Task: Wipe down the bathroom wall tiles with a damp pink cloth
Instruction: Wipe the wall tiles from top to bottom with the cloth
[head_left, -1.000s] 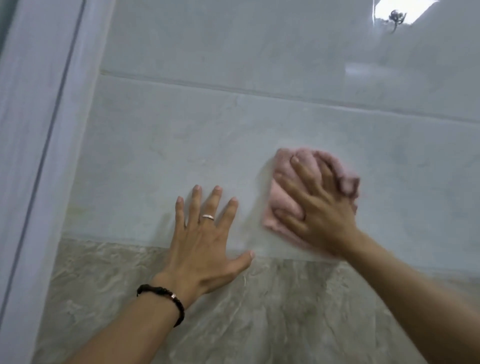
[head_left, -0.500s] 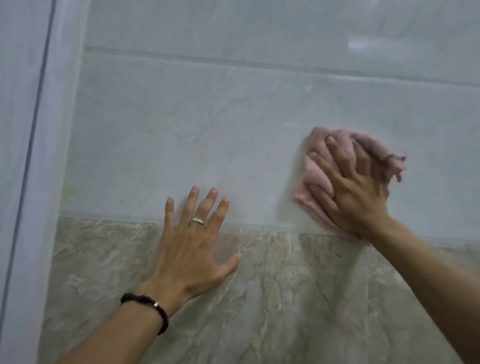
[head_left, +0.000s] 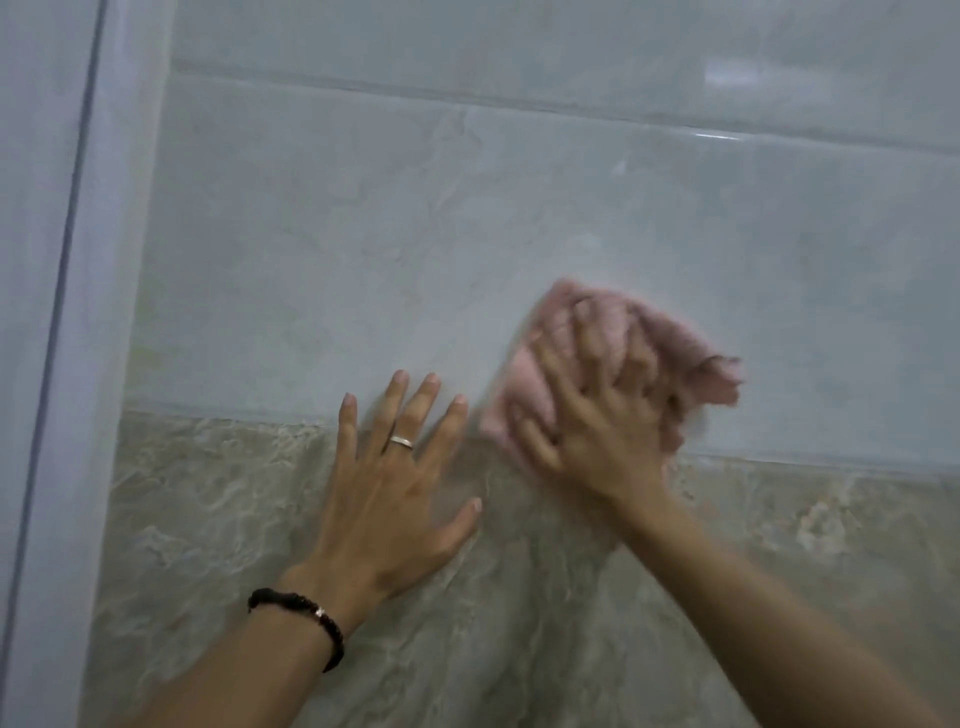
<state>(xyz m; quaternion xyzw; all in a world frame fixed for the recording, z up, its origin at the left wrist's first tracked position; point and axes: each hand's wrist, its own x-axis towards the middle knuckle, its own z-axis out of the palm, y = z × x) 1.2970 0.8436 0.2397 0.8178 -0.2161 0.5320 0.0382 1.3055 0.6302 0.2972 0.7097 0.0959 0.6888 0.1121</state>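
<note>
Head view shows two hands on one tiled wall (head_left: 363, 249). One pink cloth (head_left: 597, 332), bunched and blurred, lies flat against the pale tile, just above the seam where the darker marbled band (head_left: 218, 493) begins. The right hand (head_left: 597, 415) lies on top of the cloth with its fingers spread and bent over the folds, pressing it to the wall; this hand is also blurred. The left hand (head_left: 384, 493) is flat on the wall with four fingers and the thumb spread straight, holding nothing. Its fingertips reach over the seam onto the pale tile, and its palm lies on the marbled band. It is just beside the cloth, to the left. One ring (head_left: 401, 442) is on a left finger, and one dark bracelet (head_left: 301, 618) is around the left wrist. One pale frame (head_left: 104, 312) runs upright at the left edge.
</note>
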